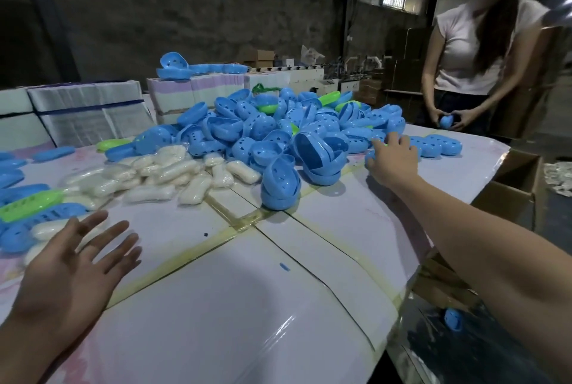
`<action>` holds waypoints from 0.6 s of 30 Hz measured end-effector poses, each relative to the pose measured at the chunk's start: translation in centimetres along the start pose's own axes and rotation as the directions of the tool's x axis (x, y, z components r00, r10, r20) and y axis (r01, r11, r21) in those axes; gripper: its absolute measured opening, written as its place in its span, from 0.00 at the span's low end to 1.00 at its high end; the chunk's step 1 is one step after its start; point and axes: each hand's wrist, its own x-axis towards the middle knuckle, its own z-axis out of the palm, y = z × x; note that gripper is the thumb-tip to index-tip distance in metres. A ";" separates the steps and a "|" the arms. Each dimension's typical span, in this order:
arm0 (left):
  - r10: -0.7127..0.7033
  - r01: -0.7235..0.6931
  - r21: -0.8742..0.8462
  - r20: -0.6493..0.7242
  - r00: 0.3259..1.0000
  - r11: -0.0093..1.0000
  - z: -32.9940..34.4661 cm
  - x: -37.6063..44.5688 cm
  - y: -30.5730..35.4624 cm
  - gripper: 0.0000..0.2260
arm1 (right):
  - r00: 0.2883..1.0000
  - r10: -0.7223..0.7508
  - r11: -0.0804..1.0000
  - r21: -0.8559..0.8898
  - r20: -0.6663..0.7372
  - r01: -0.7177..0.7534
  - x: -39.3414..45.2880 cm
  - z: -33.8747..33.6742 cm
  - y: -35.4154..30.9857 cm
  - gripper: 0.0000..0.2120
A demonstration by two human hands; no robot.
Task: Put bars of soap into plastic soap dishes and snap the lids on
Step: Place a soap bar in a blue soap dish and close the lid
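Wrapped soap bars in a loose white heap at left-centre of the table, just in front of the large pile of blue soap dish halves — perforated shells, a few green ones mixed in. Nested stack of blue shells standing at the pile's near edge, a second nested stack tilted just beside it. Closed blue dishes lined at the far right edge of the table. Right hand stretched out to the right side of the pile, fingers spread over blue pieces, palm down; whether anything is pinched underneath cannot be told. Left hand hovering above the near left of the table, fingers straight and splayed, holding nothing — more blue and green shells and soap bars just beyond it. Second person standing at the far right, holding a blue dish in both hands. Bundled white stacks behind the pile, one carrying a row of blue shells. Open cardboard box beside the table on the right. Single blue piece on the floor below.
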 end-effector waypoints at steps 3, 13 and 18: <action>0.004 -0.007 0.045 0.068 0.998 0.999 4.4 -2.7 1.3 0.22 | 0.973 -0.126 0.975 0.158 -0.193 0.157 -0.7 -1.9 -4.2 0.18; -0.060 0.056 0.092 0.042 0.997 0.994 8.3 -6.5 2.0 0.13 | 0.826 -0.448 0.546 0.627 -0.343 0.556 -9.3 -9.0 -23.9 0.12; -0.063 0.062 0.049 0.033 0.997 0.997 8.7 -6.9 2.5 0.11 | 0.748 -0.643 0.302 0.841 -0.168 0.448 -15.1 -10.5 -33.7 0.08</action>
